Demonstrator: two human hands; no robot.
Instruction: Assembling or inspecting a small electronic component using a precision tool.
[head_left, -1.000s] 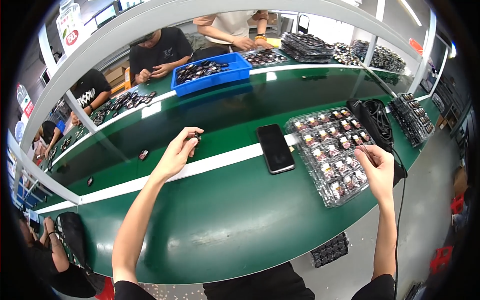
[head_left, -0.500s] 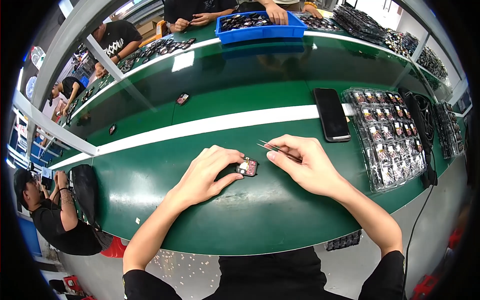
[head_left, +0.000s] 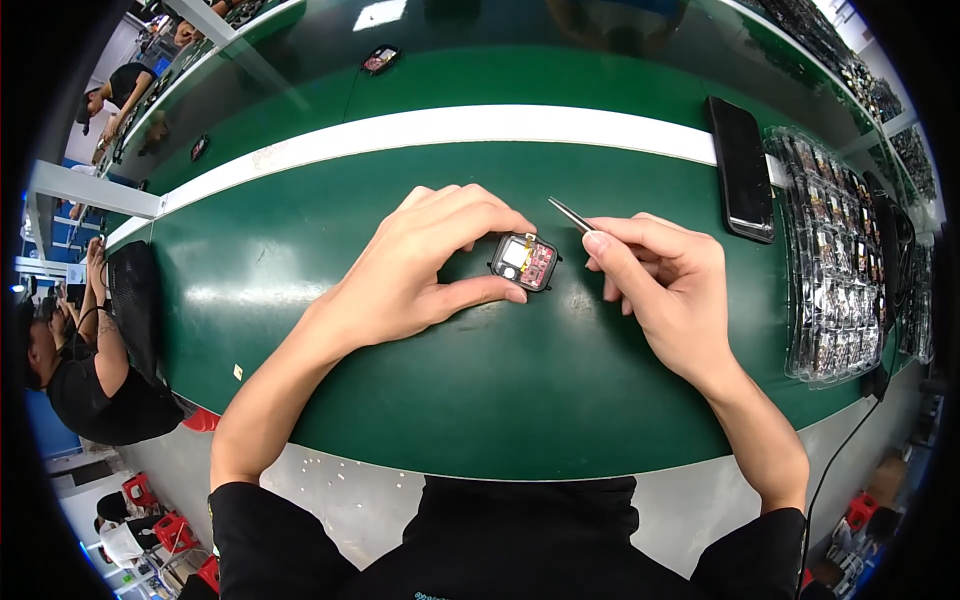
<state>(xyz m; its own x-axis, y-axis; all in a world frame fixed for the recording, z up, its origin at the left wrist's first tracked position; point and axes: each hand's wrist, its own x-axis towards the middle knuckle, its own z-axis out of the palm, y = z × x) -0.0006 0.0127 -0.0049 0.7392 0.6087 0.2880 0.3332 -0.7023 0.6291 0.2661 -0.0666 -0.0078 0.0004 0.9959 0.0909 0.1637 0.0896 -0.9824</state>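
A small black device housing (head_left: 524,262) lies on the green table, its inside facing up. In it show a red circuit board, a pale square part and a bit of yellow tape. My left hand (head_left: 425,255) is closed on it, fingers at its top edge and thumb at its lower left. To the right, my right hand (head_left: 670,285) pinches metal tweezers (head_left: 571,214) between thumb and index finger. Their tips point up and left, above the housing and apart from it.
A black phone (head_left: 741,170) lies at the back right, beside clear trays (head_left: 835,260) filled with small device parts. A white strip (head_left: 450,128) crosses the table. Beyond it lie similar housings (head_left: 381,60). A person (head_left: 90,360) sits at far left near a black bag (head_left: 138,300).
My view has tilted down and turned, so the far side of the table has dropped out of sight. The tweezers now point more steeply up and left. The left hand still holds the housing.
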